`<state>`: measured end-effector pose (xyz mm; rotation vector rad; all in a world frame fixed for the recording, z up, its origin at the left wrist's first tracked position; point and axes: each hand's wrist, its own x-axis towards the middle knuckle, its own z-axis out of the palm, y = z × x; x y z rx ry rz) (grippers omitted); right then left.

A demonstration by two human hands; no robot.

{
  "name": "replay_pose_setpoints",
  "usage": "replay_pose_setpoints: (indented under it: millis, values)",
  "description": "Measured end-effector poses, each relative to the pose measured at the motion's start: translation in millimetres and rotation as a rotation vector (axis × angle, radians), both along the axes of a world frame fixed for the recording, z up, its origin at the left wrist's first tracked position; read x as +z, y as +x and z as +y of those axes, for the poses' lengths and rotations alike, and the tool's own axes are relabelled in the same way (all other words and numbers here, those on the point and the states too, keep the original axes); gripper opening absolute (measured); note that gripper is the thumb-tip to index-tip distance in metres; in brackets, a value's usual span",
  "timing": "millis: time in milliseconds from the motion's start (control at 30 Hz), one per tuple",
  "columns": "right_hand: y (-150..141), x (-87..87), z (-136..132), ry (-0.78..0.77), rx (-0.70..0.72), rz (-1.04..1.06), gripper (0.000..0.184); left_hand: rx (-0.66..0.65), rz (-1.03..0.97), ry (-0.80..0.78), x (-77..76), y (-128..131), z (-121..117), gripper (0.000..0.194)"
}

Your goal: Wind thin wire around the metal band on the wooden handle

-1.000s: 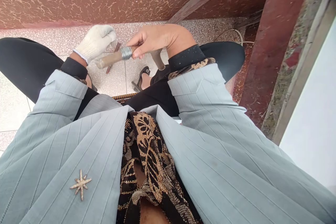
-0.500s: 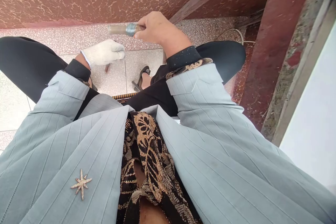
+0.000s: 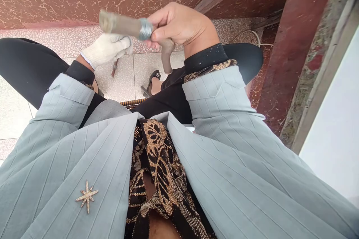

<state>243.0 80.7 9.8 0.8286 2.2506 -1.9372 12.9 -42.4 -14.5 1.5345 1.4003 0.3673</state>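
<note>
Clamps bare right hand [image 3: 185, 26] on thick grey-brown stick bound with silvery wire [image 3: 125, 24], upper centre; curls white-gloved left hand [image 3: 104, 50], upper left, cannot tell whether around anything.

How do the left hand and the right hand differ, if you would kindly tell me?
The left hand wears a white glove; the right hand is bare. The right hand grips a wire-wrapped stick; whether the left hand holds anything is unclear. Both emerge from black cuffs.
</note>
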Motion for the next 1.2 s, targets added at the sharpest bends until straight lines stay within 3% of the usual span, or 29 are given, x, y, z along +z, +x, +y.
replay_pose_setpoints:
  millis: [100, 267, 400, 533, 667, 767, 900, 1033, 1200]
  values:
    - [4.1, -0.6, 4.0, 0.132, -0.318, 0.141, 0.036, 0.067, -0.051, -0.008, -3.7, -0.4, -2.1, 0.035]
    - [-6.0, -15.6, 6.4, 0.251, -0.478, -0.084, 0.035, 0.036, 0.004, -0.012, -7.7, -2.9, -0.2, 0.035]
    - [-14.3, -29.5, 6.5, 0.434, -0.294, -0.345, 0.021, -0.013, 0.094, 0.023, -4.5, 0.1, 0.5, 0.034]
    - [-18.4, -54.0, 14.1, 0.613, 0.09, -0.434, 0.022, -0.042, 0.157, 0.036, -3.5, 3.2, -0.6, 0.026]
    - [-20.5, -59.1, 13.3, 0.335, 0.424, -0.518, 0.032, -0.127, 0.31, 0.096, -2.9, 3.3, -0.4, 0.029]
    - [-18.7, -42.3, 7.5, 0.162, 0.459, -0.527, 0.022, -0.127, 0.275, 0.112, -2.5, 1.6, 0.2, 0.026]
    - [-11.9, -18.7, 5.9, 0.019, 0.342, -0.372, 0.023, -0.024, 0.118, 0.098, -12.1, -1.6, 1.6, 0.023]
    - [-6.6, -10.0, 4.7, -0.063, 0.156, -0.169, 0.059, 0.115, -0.045, 0.067, -25.7, 1.3, 0.8, 0.019]
    - [-7.2, -12.3, -3.0, -0.081, -0.154, 0.072, 0.041, 0.184, -0.118, 0.091, -18.3, 7.8, -3.5, 0.03]
